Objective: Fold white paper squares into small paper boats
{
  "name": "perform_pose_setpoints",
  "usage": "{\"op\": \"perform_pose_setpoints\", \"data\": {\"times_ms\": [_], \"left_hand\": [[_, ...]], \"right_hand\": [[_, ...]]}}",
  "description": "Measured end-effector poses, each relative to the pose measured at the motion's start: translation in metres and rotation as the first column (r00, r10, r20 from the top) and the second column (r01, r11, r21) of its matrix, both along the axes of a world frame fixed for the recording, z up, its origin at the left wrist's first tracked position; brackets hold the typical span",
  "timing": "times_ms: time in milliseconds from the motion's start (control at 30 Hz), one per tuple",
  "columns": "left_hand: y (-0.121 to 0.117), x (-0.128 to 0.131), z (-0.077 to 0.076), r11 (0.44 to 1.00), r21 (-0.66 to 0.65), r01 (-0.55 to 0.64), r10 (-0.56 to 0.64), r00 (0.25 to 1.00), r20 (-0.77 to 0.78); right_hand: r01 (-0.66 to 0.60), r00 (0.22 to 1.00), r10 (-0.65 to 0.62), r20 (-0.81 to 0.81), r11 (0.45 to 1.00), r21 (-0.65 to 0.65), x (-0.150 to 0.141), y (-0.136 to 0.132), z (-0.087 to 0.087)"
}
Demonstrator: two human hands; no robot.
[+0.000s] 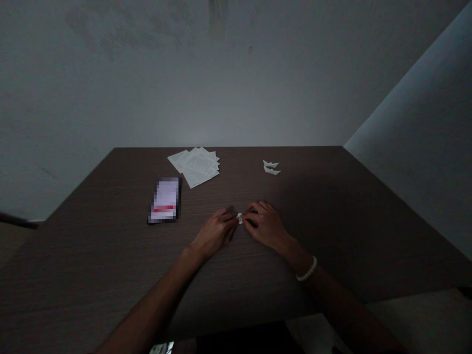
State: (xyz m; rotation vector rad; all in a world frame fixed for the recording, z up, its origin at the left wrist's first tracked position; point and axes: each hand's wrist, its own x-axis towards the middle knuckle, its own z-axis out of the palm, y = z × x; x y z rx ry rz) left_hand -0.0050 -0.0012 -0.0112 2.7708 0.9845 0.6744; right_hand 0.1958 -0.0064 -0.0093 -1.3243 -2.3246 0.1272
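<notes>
The left hand (216, 231) and right hand (267, 226) pinched a small folded white paper (239, 218) between them above the wooden table (324, 221). They sat well inside its edges, with two paper boats (271, 167) and a paper stack (195, 166) farther ahead.

Nothing legible. Loose stacked paper sheets (195, 167): rows of print, too small to read. Rectangular printed item (164, 200) left of sheets: mosaic-blurred, red band across lower part, wording unreadable. Shiny strip (161, 348) at bottom edge: marks too small to tell
</notes>
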Motion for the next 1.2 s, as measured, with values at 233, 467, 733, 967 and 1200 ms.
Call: {"op": "perform_pose_setpoints", "data": {"times_ms": [233, 467, 733, 967, 1200], "left_hand": [[-0.002, -0.001, 0.005, 0.997, -0.069, -0.025, 0.022, 0.999, -0.047], [-0.006, -0.001, 0.009, 0.996, -0.083, -0.039, 0.032, 0.996, -0.078], [-0.009, -0.002, 0.013, 0.997, -0.054, -0.058, 0.051, 0.99, -0.128], [-0.01, -0.001, 0.016, 0.997, -0.045, -0.062, 0.056, 0.993, -0.108], [-0.01, -0.001, 0.013, 0.996, -0.014, -0.086, 0.085, 0.993, -0.087]], "right_hand": [[0.01, 1.0, -0.01, 0.01, 1.0, -0.005, -0.001, -0.002, 0.0], [0.039, 0.999, -0.039, -0.008, 0.999, -0.021, -0.002, 0.0, 0.001], [0.089, 0.995, -0.091, -0.046, 0.995, -0.043, -0.002, 0.004, -0.003], [0.078, 0.995, -0.08, -0.063, 0.996, -0.036, -0.003, 0.004, -0.004], [0.004, 1.0, -0.004, -0.01, 1.0, -0.024, -0.004, 0.002, -0.002]]}}
